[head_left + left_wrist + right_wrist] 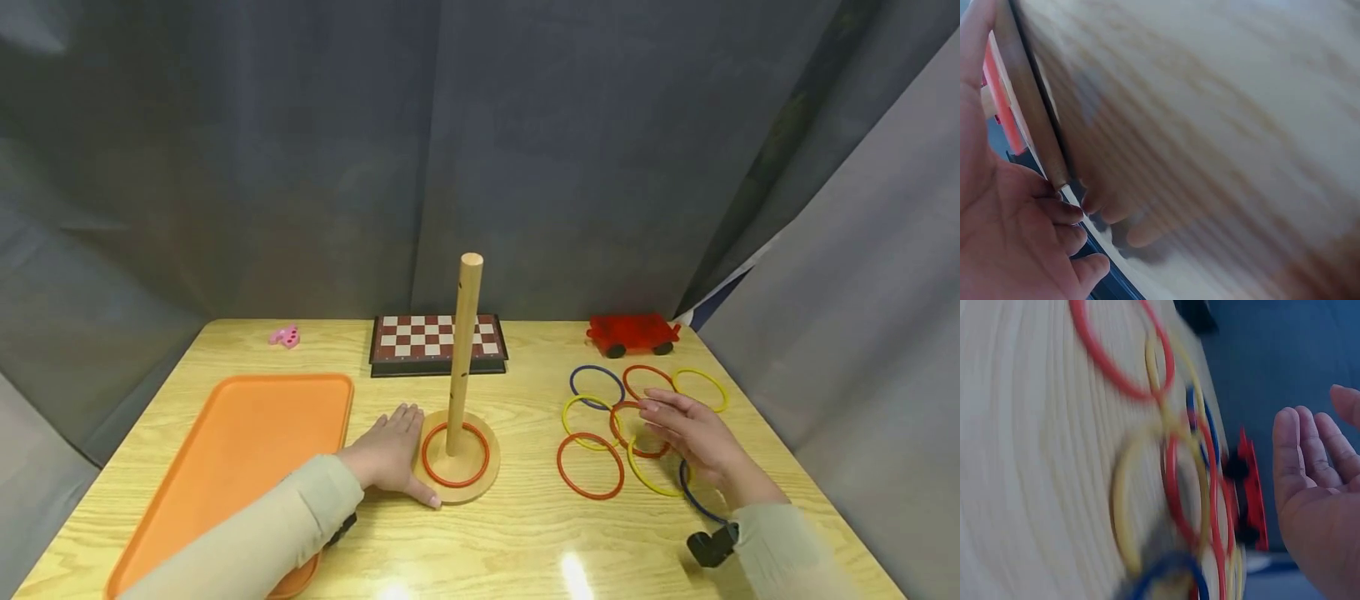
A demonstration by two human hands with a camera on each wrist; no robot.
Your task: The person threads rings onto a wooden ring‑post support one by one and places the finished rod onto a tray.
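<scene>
Soft overhead light glares on the table; head view sharp, both wrist views motion-blurred.

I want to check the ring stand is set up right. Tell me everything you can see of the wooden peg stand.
The wooden peg stand looks like pale, light-finished wood: a round flat base with a tall round post rising from its middle, leaning a little to the right in the head view, with a few small dark holes down its side. It stands on the table in front of the chessboard. One red ring lies on the base around the post. The left hand rests flat against the base's left edge.
</scene>
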